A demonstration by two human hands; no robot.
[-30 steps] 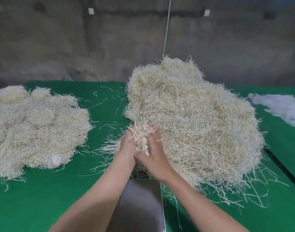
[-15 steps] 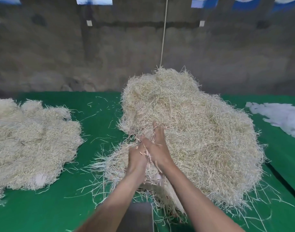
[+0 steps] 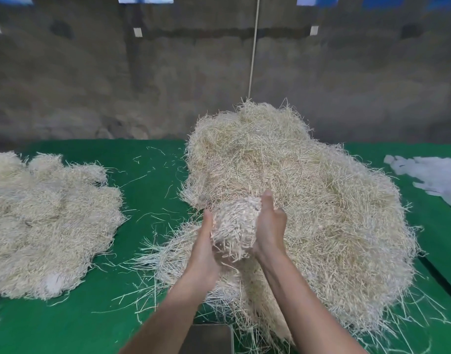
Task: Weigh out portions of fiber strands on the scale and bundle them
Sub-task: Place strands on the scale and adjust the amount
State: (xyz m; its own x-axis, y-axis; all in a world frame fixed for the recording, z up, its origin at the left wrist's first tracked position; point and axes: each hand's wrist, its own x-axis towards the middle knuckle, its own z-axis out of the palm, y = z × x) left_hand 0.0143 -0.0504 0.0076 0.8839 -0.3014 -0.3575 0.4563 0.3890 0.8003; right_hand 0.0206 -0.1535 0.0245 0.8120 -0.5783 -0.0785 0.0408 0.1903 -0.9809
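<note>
Raised off pile [image 3: 326,200]: strand clump [image 3: 236,226] | cupped between grips, left hand [image 3: 202,249], right hand [image 3: 270,226]

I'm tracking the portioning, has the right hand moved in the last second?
Yes. The right hand, cupping a strand clump, has shifted farther from the scale plate, up against the big fiber pile.

The left hand [image 3: 204,242] and right hand [image 3: 270,227] hold a clump of strands [image 3: 235,226]; big pile [image 3: 334,200] behind.
</note>
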